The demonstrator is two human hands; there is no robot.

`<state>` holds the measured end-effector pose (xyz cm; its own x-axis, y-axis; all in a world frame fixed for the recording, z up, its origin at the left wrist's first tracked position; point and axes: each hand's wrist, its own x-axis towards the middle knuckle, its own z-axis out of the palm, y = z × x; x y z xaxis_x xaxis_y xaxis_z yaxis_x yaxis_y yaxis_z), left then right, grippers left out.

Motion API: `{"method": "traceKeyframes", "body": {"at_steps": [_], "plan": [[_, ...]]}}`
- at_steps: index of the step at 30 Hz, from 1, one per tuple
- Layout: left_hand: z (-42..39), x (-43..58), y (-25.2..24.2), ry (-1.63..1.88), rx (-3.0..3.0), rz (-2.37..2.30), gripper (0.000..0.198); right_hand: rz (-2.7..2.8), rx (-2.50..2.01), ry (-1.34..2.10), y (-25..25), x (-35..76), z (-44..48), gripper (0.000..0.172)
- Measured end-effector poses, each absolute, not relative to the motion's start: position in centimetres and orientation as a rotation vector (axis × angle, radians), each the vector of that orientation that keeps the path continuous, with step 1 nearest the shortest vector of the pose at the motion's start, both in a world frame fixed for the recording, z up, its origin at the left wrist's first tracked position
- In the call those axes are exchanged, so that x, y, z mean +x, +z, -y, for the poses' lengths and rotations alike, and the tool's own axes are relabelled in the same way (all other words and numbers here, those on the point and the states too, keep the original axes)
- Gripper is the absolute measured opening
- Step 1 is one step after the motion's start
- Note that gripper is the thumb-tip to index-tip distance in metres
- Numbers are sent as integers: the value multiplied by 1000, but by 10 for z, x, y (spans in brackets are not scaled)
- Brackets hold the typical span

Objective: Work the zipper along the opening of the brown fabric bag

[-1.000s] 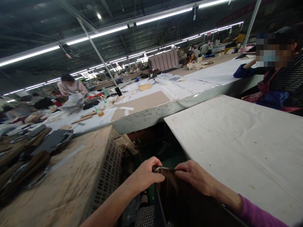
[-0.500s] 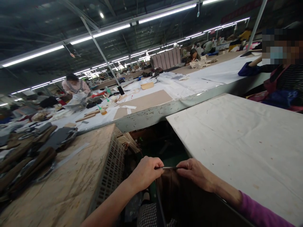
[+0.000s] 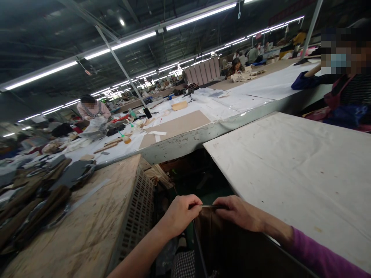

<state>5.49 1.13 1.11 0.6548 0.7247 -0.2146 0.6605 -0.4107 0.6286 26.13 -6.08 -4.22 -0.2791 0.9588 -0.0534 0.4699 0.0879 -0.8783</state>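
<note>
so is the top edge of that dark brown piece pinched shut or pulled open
Pinched shut: the left hand and right hand press the dark brown piece flat along its top edge, with no gap showing.

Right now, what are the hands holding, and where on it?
Both hands pinch the top edge of a dark brown piece: left hand at the edge's left end, right hand just beside it.

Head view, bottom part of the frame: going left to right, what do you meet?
Brown fabric pieces → wooden table → plastic crate → left hand → dark brown piece pinched by both hands → right hand → white covered table.
</note>
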Motion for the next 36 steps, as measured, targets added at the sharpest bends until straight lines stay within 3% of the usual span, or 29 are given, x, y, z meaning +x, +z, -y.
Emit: {"method": "traceKeyframes", "body": {"at_steps": [2,7,12,20,23,36], "plan": [[-13,51,14,77,1967,-1066,20,1856,-1351,1154,-43,258,53,24],[-6,45,24,-11,1593,-1162,43,1904,-1377,1142,-44,253,38,21],[-3,39,24,54,1564,-1226,32,1905,-1436,1127,-33,251,39,16],[-8,27,16,11,1475,-1024,31,1818,-1403,1123,-47,255,41,13],[-6,30,17,18,1488,-1036,32,1790,-1334,1060,-50,255,43,18],[1,45,18,74,1548,-1123,32,2065,-1251,650,-40,250,37,8]]}}
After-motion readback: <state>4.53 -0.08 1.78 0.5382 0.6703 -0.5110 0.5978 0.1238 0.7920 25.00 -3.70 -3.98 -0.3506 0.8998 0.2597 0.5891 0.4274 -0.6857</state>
